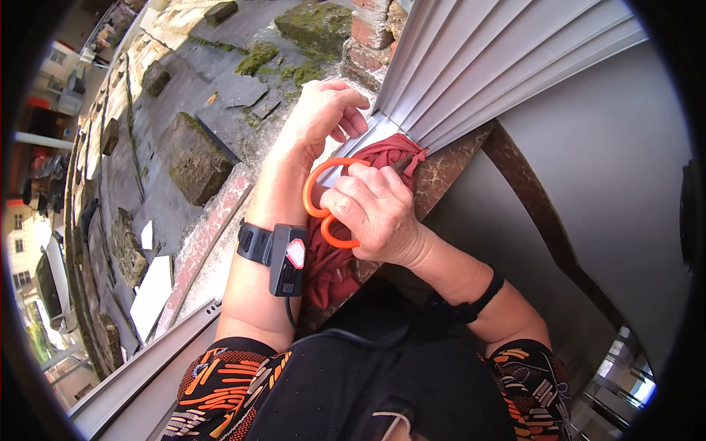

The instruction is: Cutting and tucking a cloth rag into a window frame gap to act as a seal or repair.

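My left hand [331,117] is over the white window track [381,131], its fingers loosely curled and apart with nothing visible in them. Just below and to the right, my right hand [373,213] grips scissors [337,239] with orange loop handles. Their dark blades point up and right onto a crumpled red cloth [327,275], partly hidden under my hand and the handles. The cloth lies along a brown marble-patterned ledge [448,176].
A ribbed metal window frame [478,66] rises at upper right beside a brick pillar [368,33]. Outside at left lie mossy stone blocks [195,162] and broken slabs [151,290] on a grey surface. A smooth grey panel [596,184] fills the right side.
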The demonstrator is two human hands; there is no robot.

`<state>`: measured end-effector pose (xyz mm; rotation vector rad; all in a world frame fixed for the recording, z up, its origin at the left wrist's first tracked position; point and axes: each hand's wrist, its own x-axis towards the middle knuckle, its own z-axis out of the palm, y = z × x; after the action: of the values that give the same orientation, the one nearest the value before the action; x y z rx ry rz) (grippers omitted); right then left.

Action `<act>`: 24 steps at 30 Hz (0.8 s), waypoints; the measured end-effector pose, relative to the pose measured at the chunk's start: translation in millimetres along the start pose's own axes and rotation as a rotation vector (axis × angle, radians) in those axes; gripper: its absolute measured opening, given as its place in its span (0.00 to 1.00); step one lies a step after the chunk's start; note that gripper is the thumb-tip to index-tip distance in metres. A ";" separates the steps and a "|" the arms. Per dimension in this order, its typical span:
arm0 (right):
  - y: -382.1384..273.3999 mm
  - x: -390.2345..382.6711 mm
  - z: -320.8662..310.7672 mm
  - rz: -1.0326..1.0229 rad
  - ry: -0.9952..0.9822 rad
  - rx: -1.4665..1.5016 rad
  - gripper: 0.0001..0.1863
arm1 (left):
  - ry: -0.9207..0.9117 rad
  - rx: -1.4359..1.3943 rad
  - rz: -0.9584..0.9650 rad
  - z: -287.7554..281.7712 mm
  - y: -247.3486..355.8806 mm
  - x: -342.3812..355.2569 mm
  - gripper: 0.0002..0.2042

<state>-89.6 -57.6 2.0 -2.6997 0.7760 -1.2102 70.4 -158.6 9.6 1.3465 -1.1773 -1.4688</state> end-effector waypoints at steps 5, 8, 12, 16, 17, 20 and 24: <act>6.5 18.9 0.6 0.186 0.216 0.138 0.20 | 0.006 0.001 0.027 -0.7 -4.1 -1.0 0.09; -7.7 16.0 -5.3 0.212 0.142 0.199 0.22 | 0.004 0.043 -0.073 1.9 3.8 -3.2 0.07; -12.3 3.6 -15.3 0.151 0.068 0.210 0.20 | 0.006 -0.026 -0.068 -0.8 -4.6 3.2 0.08; 8.6 6.5 -21.7 0.107 0.197 0.160 0.16 | 0.013 -0.026 -0.058 1.0 -2.8 3.3 0.08; 7.2 3.9 -22.9 0.087 0.159 0.163 0.16 | 0.020 -0.021 -0.071 -0.1 -3.9 2.9 0.08; 1.3 -18.1 -17.7 -0.006 -0.016 0.154 0.15 | 0.006 -0.004 -0.086 -2.4 -1.9 1.2 0.09; 4.8 -23.8 -20.7 0.072 0.081 0.237 0.12 | -0.008 0.007 -0.069 0.0 -5.2 4.7 0.09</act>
<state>-119.8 -47.7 -1.2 -2.4275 0.6840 -1.3105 70.0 -161.9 3.4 1.3999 -1.1527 -1.5216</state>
